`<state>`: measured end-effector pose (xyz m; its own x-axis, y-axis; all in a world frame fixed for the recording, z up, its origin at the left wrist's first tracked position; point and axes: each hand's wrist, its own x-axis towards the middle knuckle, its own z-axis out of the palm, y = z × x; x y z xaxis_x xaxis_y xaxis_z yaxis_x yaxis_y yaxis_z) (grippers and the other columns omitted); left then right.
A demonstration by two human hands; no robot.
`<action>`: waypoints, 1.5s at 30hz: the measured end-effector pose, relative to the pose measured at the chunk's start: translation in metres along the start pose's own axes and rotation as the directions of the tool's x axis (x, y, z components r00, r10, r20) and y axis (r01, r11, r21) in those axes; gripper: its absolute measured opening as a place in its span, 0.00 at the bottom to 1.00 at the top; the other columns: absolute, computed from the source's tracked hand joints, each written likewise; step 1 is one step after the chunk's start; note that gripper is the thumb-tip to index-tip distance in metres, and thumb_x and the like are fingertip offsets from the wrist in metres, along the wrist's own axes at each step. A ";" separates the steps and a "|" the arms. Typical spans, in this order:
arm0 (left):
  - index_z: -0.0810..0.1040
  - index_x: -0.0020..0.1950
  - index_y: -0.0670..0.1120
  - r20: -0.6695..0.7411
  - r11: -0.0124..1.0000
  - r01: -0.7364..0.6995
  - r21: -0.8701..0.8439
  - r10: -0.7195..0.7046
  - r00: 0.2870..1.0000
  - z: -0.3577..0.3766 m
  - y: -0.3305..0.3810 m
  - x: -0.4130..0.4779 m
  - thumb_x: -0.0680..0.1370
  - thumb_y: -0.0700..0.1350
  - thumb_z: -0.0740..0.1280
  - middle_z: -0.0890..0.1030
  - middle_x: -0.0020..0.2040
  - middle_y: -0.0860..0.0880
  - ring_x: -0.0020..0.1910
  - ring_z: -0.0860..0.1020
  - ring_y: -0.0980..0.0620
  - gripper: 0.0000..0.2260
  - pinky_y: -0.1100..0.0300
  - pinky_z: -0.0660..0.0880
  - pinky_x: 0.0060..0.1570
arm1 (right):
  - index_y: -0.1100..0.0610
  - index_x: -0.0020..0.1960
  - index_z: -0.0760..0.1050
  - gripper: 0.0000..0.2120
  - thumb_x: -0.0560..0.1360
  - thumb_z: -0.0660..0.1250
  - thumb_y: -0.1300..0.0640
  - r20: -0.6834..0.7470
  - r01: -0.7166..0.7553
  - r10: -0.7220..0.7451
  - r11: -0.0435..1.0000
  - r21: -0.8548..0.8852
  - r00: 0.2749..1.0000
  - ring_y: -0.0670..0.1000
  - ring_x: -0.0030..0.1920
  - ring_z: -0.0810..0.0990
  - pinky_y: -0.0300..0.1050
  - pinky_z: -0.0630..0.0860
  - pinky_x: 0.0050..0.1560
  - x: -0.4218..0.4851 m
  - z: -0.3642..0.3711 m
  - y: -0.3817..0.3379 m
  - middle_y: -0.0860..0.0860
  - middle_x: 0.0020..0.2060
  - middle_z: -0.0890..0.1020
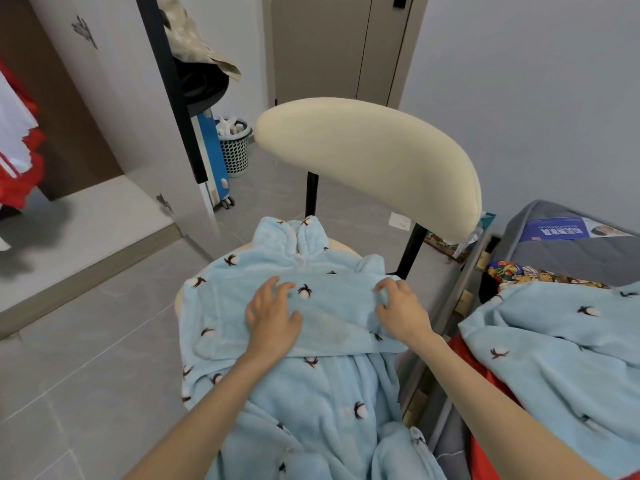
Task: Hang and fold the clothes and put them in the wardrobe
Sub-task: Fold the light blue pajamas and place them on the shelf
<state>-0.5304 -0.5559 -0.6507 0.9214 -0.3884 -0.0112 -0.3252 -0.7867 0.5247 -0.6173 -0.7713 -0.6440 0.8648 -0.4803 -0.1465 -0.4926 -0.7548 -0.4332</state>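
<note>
Fleece top [311, 379] covers most of the chair [374, 161] seat, and its lower part runs out of my view. It is plush and pale blue, dotted with small dark-and-white motifs, with one sleeve folded across. My left hand [273, 317] presses the fold flat, fingers spread. My right hand [401, 310] pinches its edge with curled fingers. The chair's cream backrest is smooth and curved.

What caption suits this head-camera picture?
Left hand presses, right hand pinches a blue fleece top on a cream chair.
</note>
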 end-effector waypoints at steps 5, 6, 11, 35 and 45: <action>0.53 0.78 0.51 0.205 0.991 -0.110 0.082 0.092 0.974 0.026 0.022 0.024 0.83 0.49 0.54 0.49 0.80 0.52 0.78 0.48 0.50 0.23 0.47 0.48 0.75 | 0.55 0.76 0.58 0.26 0.79 0.55 0.64 0.054 0.006 -0.007 1.000 0.012 0.999 0.59 0.65 0.71 0.52 0.74 0.55 0.028 0.005 0.015 0.53 0.74 0.61; 0.52 0.78 0.52 0.216 0.988 -0.125 0.090 0.103 0.971 0.030 0.024 0.028 0.84 0.49 0.53 0.49 0.80 0.52 0.78 0.49 0.50 0.23 0.48 0.50 0.73 | 0.54 0.77 0.56 0.26 0.79 0.54 0.64 0.064 -0.019 0.018 1.000 0.011 0.998 0.59 0.62 0.73 0.51 0.74 0.50 0.035 0.005 0.017 0.53 0.74 0.61; 0.49 0.79 0.55 0.233 0.973 -0.138 0.184 0.093 0.968 0.046 0.029 0.053 0.84 0.54 0.50 0.51 0.79 0.53 0.66 0.60 0.46 0.23 0.53 0.57 0.64 | 0.58 0.70 0.63 0.17 0.82 0.52 0.59 0.134 -0.081 0.095 0.991 -0.107 0.986 0.59 0.48 0.76 0.54 0.76 0.50 0.057 0.006 0.028 0.58 0.63 0.69; 0.62 0.74 0.59 0.309 0.870 -0.439 0.226 0.363 0.879 0.053 0.015 0.020 0.78 0.59 0.61 0.53 0.78 0.54 0.77 0.51 0.50 0.24 0.48 0.46 0.75 | 0.48 0.44 0.75 0.04 0.71 0.67 0.56 -0.217 0.319 -0.281 0.933 0.166 0.935 0.45 0.43 0.77 0.43 0.73 0.43 -0.033 0.020 0.028 0.43 0.41 0.79; 0.77 0.61 0.50 -0.026 0.929 -0.366 -0.063 0.365 0.931 0.005 0.062 0.041 0.80 0.43 0.63 0.80 0.56 0.54 0.54 0.77 0.51 0.10 0.56 0.72 0.48 | 0.56 0.50 0.67 0.03 0.79 0.60 0.62 -0.332 -0.065 0.247 0.877 0.476 0.910 0.51 0.30 0.79 0.47 0.76 0.30 -0.016 0.014 0.026 0.51 0.32 0.79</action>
<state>-0.5136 -0.6232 -0.6227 0.7445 -0.6359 0.2035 -0.6256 -0.5579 0.5453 -0.6426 -0.7772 -0.6659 0.6331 -0.7721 0.0549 -0.4416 -0.4185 -0.7936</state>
